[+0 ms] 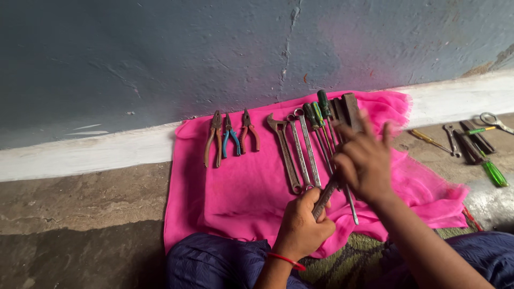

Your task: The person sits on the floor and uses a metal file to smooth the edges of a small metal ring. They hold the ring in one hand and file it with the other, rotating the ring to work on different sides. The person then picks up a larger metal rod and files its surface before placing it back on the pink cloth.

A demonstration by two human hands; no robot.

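Note:
My left hand [303, 223] is closed around the lower end of a long grey metal tool [325, 197], maybe a file, held slanting over a pink cloth [241, 187]. My right hand [365, 160] hovers just above it, blurred, fingers spread, over the row of tools. On the cloth lie three pliers [230, 137] at the left, then several wrenches [293, 152] and green-handled screwdrivers [320, 115] in a row. Two dark flat files [348, 108] lie at the row's right end, partly hidden by my right hand.
More loose tools lie on the bare concrete floor at the right: a green-handled screwdriver [493, 173], a yellow-handled one [426, 139], a small wrench [451, 138], scissors [495, 121]. A grey-blue wall [160, 59] with a white base strip [80, 152] stands behind. My blue-clad knees [214, 265] are at the bottom.

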